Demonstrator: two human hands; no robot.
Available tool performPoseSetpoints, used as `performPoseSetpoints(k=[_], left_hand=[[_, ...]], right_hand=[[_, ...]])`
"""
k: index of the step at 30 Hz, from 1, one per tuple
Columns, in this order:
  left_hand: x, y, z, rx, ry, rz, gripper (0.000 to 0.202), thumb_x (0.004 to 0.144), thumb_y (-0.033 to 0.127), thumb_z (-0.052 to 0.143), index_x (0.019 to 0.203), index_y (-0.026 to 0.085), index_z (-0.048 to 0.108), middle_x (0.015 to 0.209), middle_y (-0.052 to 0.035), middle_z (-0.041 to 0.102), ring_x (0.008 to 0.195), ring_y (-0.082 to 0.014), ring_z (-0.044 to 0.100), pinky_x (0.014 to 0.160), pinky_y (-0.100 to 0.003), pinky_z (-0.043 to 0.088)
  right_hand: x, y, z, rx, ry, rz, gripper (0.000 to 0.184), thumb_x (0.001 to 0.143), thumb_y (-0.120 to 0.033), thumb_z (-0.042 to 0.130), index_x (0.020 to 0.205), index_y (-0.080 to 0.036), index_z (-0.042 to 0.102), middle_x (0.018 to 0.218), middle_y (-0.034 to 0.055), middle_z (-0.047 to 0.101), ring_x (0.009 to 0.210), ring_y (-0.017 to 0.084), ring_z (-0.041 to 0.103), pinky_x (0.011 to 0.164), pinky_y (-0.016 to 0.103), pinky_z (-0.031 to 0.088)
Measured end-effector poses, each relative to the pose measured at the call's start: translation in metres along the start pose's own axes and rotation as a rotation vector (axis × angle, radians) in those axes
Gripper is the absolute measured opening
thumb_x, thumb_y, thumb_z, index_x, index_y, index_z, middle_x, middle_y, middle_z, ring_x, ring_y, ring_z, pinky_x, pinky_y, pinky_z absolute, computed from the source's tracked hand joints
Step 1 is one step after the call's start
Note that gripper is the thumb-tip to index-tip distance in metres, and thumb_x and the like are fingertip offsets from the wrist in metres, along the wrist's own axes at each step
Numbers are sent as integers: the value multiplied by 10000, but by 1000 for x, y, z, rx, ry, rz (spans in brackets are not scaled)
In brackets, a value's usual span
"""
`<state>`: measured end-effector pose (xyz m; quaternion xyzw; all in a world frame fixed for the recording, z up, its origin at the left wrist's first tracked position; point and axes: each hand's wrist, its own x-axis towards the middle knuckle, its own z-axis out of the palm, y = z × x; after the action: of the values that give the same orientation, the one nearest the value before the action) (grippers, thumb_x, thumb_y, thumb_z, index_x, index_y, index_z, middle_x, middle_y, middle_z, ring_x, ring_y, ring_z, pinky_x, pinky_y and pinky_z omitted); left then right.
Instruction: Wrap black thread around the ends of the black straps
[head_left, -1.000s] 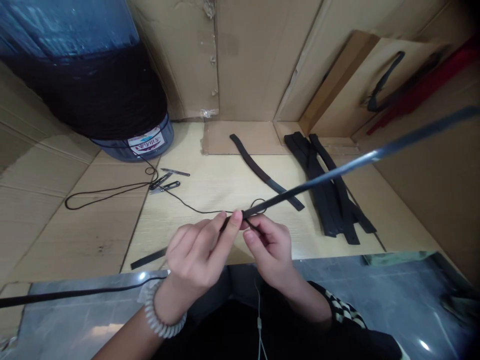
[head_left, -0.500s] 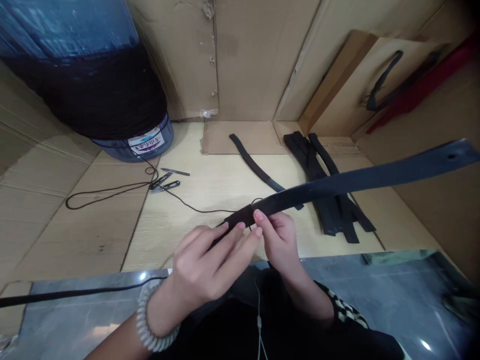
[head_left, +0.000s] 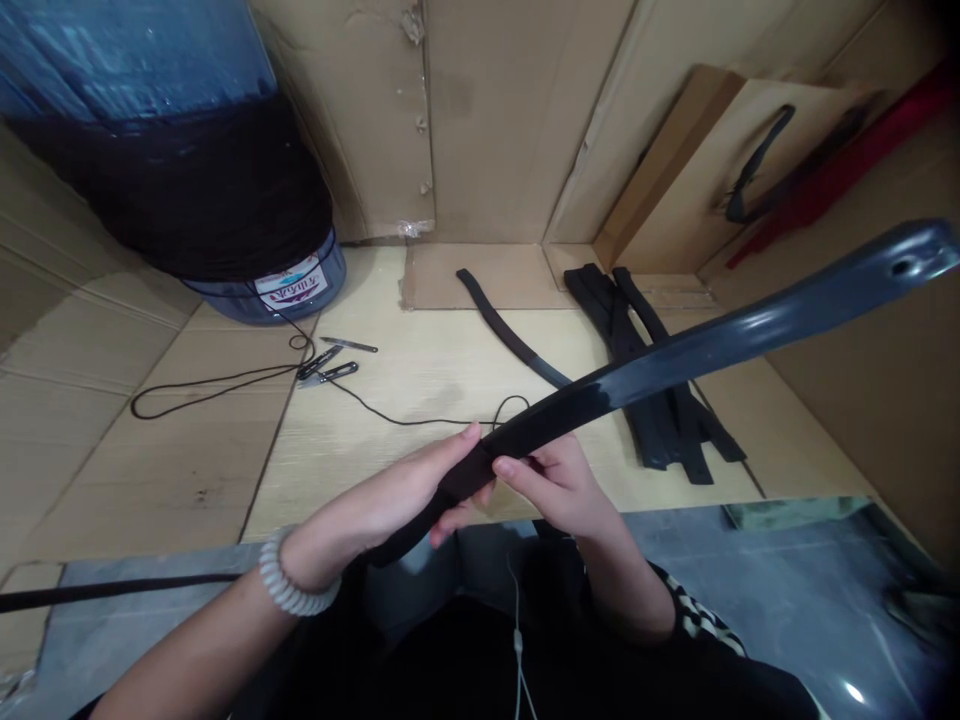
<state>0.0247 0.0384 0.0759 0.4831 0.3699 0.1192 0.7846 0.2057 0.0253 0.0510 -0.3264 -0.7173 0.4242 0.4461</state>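
A long, curved black strip point(head_left: 720, 340) slants across the view, with a hole at its glossy far end. Its lower part has a darker wrapped section point(head_left: 466, 474). My left hand point(head_left: 401, 485) grips this section, thumb on top and fingers partly hidden beneath. My right hand point(head_left: 559, 485) pinches the strip just beyond, thumb against its near edge. A thin black cord point(head_left: 397, 423) runs over the table to the strip and makes a small loop behind it. Where the cord meets the strip is hidden.
A large blue water bottle point(head_left: 172, 60) wound with black cord point(head_left: 202, 190) stands at the left. Thread snips point(head_left: 337, 373) and a slim metal tool point(head_left: 356, 345) lie nearby. Behind are a single black strip point(head_left: 510, 335), a pile of strips point(head_left: 652, 430) and a paper bag point(head_left: 675, 165).
My left hand has turned from back-up with extended fingers to gripping the strip with thumb on top. The strip has rolled, showing its glossy face, and its wrapped end has come lower.
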Motion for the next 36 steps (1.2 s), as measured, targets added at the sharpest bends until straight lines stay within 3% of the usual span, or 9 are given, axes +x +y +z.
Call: performPoseSetpoints(k=[4, 10, 15, 21, 26, 28, 32, 36], left_hand=[[7, -3, 2, -172, -1, 54, 470, 888, 584, 362, 708, 160, 455, 571, 53, 383, 405, -30, 271, 365, -166, 222], [9, -8, 5, -118, 74, 98, 497, 890, 584, 303, 677, 161, 453, 470, 53, 355, 379, -46, 292, 368, -170, 251], [9, -6, 8, -113, 91, 195, 571, 879, 671, 322, 718, 149, 490, 467, 65, 335, 401, -44, 288, 399, -167, 254], [5, -10, 8, -311, 0, 161, 601, 876, 689, 325, 710, 143, 511, 448, 84, 257, 382, -33, 215, 384, -171, 167], [-2, -14, 10, -464, -107, 130, 635, 858, 733, 276, 672, 154, 458, 415, 95, 200, 361, -27, 191, 397, -185, 113], [-4, -14, 11, -492, -107, 138, 627, 856, 730, 300, 669, 152, 455, 420, 93, 198, 372, -28, 187, 392, -179, 103], [-2, -14, 9, -544, -94, 171, 604, 877, 690, 328, 661, 145, 473, 428, 80, 231, 384, -34, 203, 367, -153, 123], [4, -14, 9, -561, -17, 185, 590, 864, 675, 376, 649, 137, 489, 441, 69, 275, 388, -36, 227, 348, -137, 162]], right_hand=[[2, -2, 0, -21, 29, -21, 219, 920, -270, 534, 815, -137, 673, 655, 22, 673, 557, 95, 590, 485, 204, 421], [3, 2, 9, -96, 143, -84, 261, 913, -271, 538, 716, -133, 640, 583, 24, 654, 546, 111, 611, 485, 205, 425], [4, 5, 15, 15, 278, -15, 250, 915, -250, 554, 695, -134, 575, 570, 10, 648, 494, 92, 601, 478, 186, 424], [-4, 18, 13, 329, 169, 83, 213, 953, -295, 495, 841, -156, 610, 699, 22, 591, 642, 102, 545, 584, 236, 390], [-7, 18, 16, 521, 150, 153, 208, 960, -308, 479, 833, -180, 583, 637, -26, 421, 555, 62, 349, 516, 207, 265], [-7, 11, 15, 454, 146, 136, 199, 959, -291, 480, 827, -178, 578, 631, -29, 416, 557, 62, 338, 514, 207, 262], [-4, -7, 11, 66, 121, 63, 167, 954, -189, 453, 844, -156, 575, 674, -12, 529, 596, 65, 450, 555, 210, 343], [-1, -15, 9, -160, 89, 12, 145, 922, -96, 447, 839, -143, 556, 665, -19, 576, 571, 50, 489, 551, 184, 374]])
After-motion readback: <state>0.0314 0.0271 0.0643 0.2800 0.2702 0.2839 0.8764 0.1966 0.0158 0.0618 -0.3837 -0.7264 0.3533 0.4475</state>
